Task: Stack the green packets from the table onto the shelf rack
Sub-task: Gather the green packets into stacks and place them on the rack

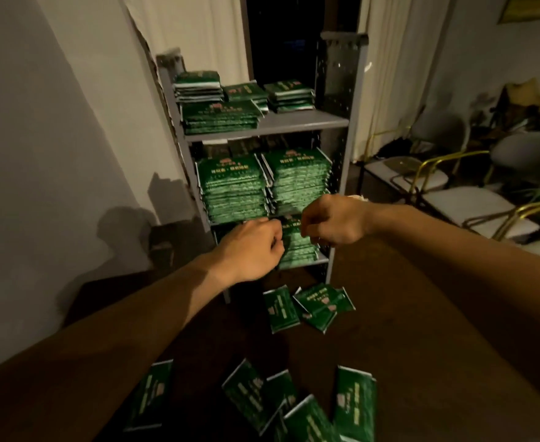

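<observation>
Both hands are up at the rack's lowest visible shelf. The left hand (252, 247) has its fingers curled in; whether it holds anything I cannot tell. The right hand (332, 220) is curled too, fingertips pinched together by the top of a short stack (297, 250), a grip on it unclear. The rack (268, 126) carries more green stacks on the two shelves above. Loose packets (281, 309) lie scattered on the dark table (422, 314), some near the rack, others at the near edge. Chairs (453, 199) stand to the right.
</observation>
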### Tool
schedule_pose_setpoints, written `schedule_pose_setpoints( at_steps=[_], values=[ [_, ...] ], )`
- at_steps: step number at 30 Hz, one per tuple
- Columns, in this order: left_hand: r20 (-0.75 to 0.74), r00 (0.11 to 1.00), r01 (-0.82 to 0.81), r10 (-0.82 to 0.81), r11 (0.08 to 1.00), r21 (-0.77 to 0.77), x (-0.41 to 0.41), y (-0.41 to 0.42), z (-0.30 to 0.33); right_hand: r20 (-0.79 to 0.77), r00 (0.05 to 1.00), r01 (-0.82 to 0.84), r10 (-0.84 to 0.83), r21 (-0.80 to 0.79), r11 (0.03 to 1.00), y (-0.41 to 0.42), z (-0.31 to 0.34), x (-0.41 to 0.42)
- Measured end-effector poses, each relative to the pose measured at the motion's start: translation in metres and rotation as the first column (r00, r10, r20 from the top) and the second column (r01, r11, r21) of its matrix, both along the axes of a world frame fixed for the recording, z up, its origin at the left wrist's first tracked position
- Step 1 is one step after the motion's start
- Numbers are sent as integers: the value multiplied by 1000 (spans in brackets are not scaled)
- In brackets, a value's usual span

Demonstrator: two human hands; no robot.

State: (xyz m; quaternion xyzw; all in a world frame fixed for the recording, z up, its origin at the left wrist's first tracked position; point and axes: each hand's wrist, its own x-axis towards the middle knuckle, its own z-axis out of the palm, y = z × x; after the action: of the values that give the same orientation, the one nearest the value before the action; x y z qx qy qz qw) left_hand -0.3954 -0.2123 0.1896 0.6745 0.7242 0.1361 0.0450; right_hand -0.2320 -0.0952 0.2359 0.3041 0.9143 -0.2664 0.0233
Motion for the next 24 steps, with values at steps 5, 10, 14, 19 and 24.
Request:
schedule_pose_setpoints(
  at_steps=[5,10,14,19,24],
  values=[
    [124,992,7,11,990,-140,21,-6,-60,152,988,16,-22,42,999,1,-68,22],
    [186,982,4,42,970,-242,41,-5,-124,213,969,137,-123,-48,989,13,-145,46],
    [250,963,-20,106,946,-324,52,0,-169,295,939,189,-175,-19,982,19,-204,58],
    [267,946,-70,182,922,-380,55,6,-204,256,961,111,-108,2,994,32,-258,64],
    [274,931,-132,241,923,-362,58,14,-231,273,961,26,-45,73,997,51,-292,58]
  ],
)
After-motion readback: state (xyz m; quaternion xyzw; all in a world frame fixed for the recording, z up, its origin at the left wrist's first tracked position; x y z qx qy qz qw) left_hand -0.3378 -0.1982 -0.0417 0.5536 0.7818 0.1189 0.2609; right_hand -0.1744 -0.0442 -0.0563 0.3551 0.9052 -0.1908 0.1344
